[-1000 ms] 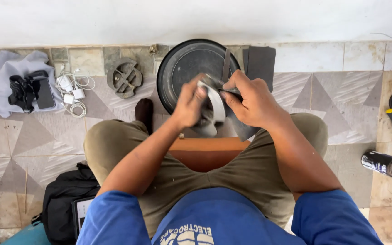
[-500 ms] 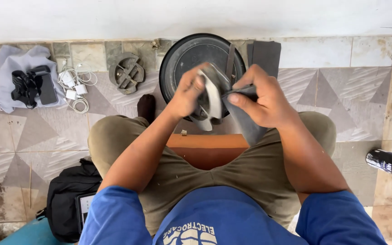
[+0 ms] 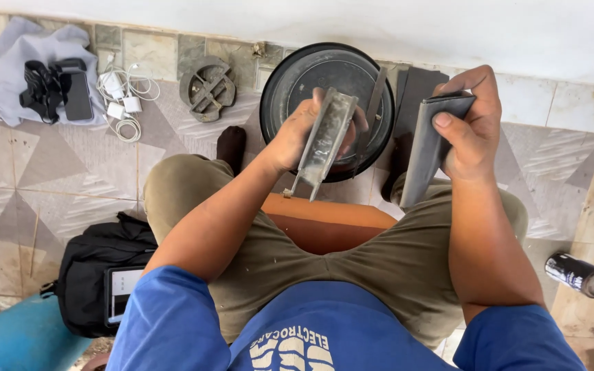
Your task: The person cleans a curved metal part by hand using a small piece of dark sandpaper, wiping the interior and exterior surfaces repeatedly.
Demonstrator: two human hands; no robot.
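**Up close: two hands, a grey metal piece and a folded dark sheet**

Seated on an orange stool (image 3: 324,223), the person holds both hands apart above the lap. Left hand (image 3: 304,134) is wrapped round a flat, dusty grey metal piece (image 3: 324,144), fingers closed behind it, thumb side toward the camera; the piece is tilted, its lower end pointing down toward the stool. Right hand (image 3: 469,127) has a shut grip on a folded dark grey sheet (image 3: 431,148), thumb pressed on the front face, fingers round the back; prob. abrasive paper, but the view doesn't settle it. Sheet & metal piece are near each other, not touching.

Behind the hands, a round black pan-like housing (image 3: 311,69) lies on the tiled floor (image 3: 56,178) next to the wall. Left of it sits a round grey cast part with slots (image 3: 207,88). Further left: white chargers w/ cables (image 3: 124,103), then a grey cloth (image 3: 8,75) carrying black gear. A black bag (image 3: 91,268) lies by the left knee; a black spray can (image 3: 579,275) lies on its side at right.
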